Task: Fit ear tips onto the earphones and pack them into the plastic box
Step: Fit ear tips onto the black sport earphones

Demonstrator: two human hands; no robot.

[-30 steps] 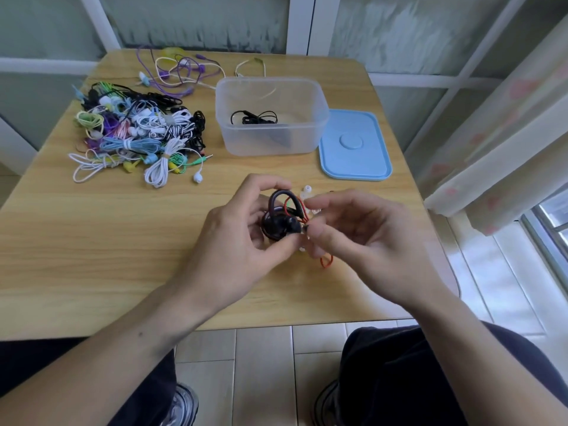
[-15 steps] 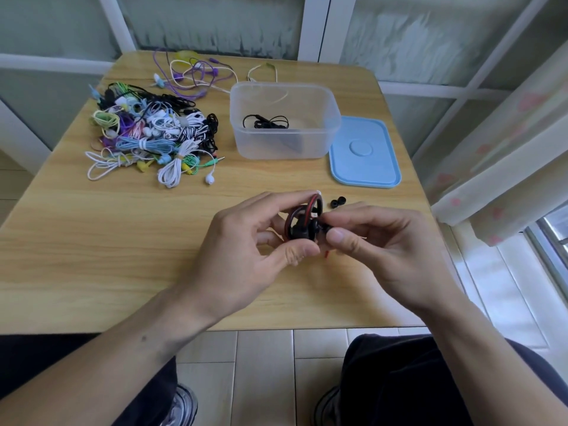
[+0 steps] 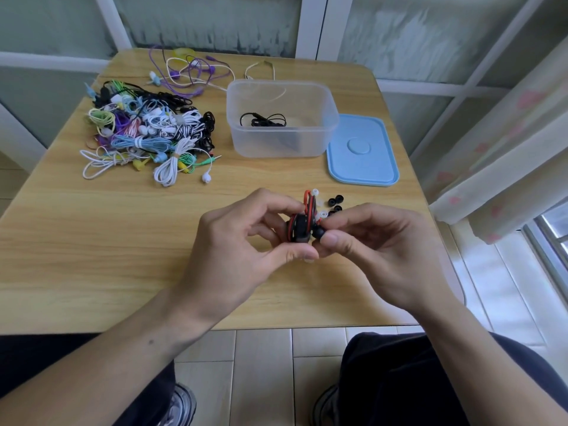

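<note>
Nearest, the left hand (image 3: 246, 241) grips a coiled black-and-red wired earphone set (image 3: 302, 224) above the near edge of the light wooden table (image 3: 92, 247), while the right hand (image 3: 375, 244) pinches a small black rubber ear tip (image 3: 319, 232) against it — the fitting step, by my judgement. Just beyond lie loose black and white ear tips (image 3: 334, 202). Farther off stands the clear plastic box (image 3: 281, 118), one black earphone inside, its blue lid (image 3: 362, 152) beside it, and a heap of multicoloured wired earphones (image 3: 147, 136) to the left. Next, the tip likely needs pressing fully home — then packing.
</note>
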